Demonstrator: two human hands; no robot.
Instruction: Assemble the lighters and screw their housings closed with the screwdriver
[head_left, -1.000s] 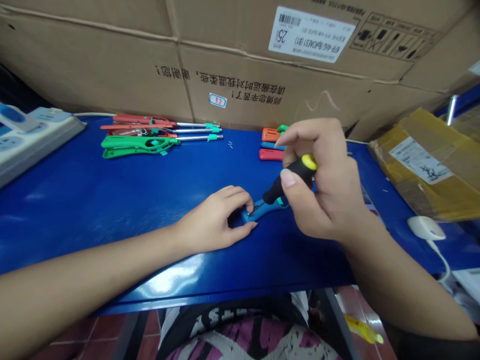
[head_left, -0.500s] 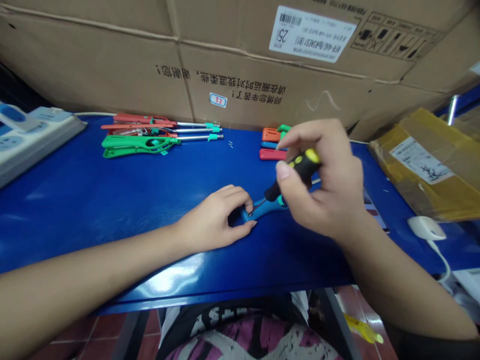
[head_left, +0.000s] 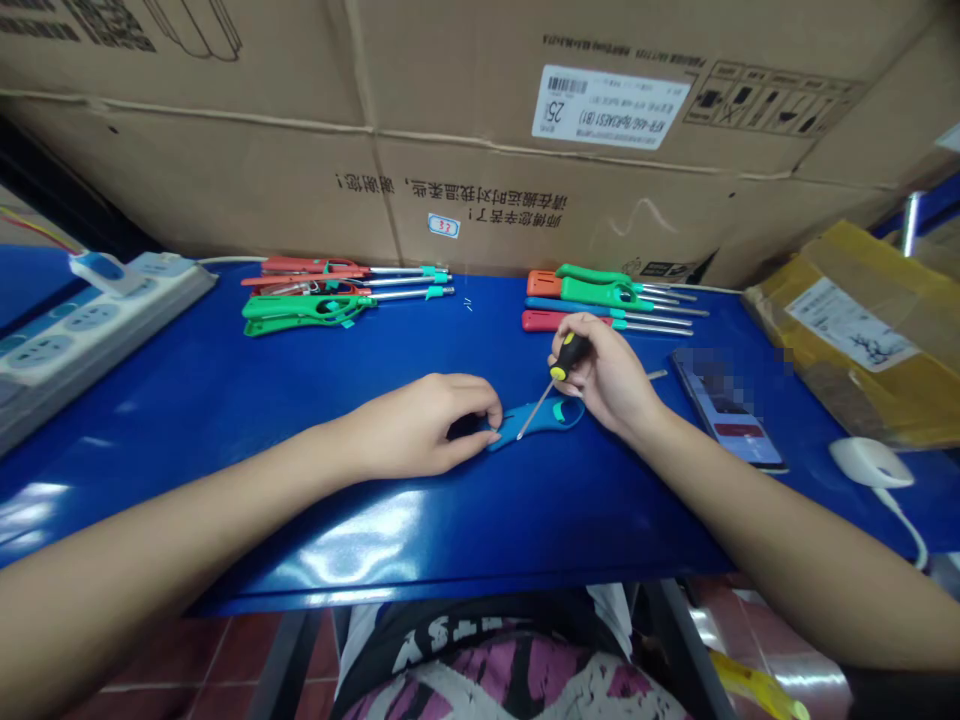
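Note:
My left hand (head_left: 435, 425) pinches the butt end of a blue long-nosed lighter (head_left: 546, 414) lying on the blue tabletop. A teal trigger shows in the lighter's loop, and its metal tube is partly hidden behind my right hand (head_left: 606, 375). That hand is closed round the black and yellow handle of a screwdriver (head_left: 573, 354). The screwdriver slants down to the left, its tip over the lower edge of the blue handle; whether it touches, I cannot tell.
Several red and green lighters (head_left: 315, 305) lie at the back left, and another row of lighters (head_left: 585, 293) at the back right. Small white slivers (head_left: 467, 304) lie between them. A power strip (head_left: 97, 320), phone (head_left: 724, 410), white mouse-shaped device (head_left: 870, 462) and cardboard box (head_left: 465, 130) surround the work.
My right hand has lowered and turned its hold on the screwdriver. The tip has left the lighter's butt end and shifted right along the handle. My left hand stays on the lighter.

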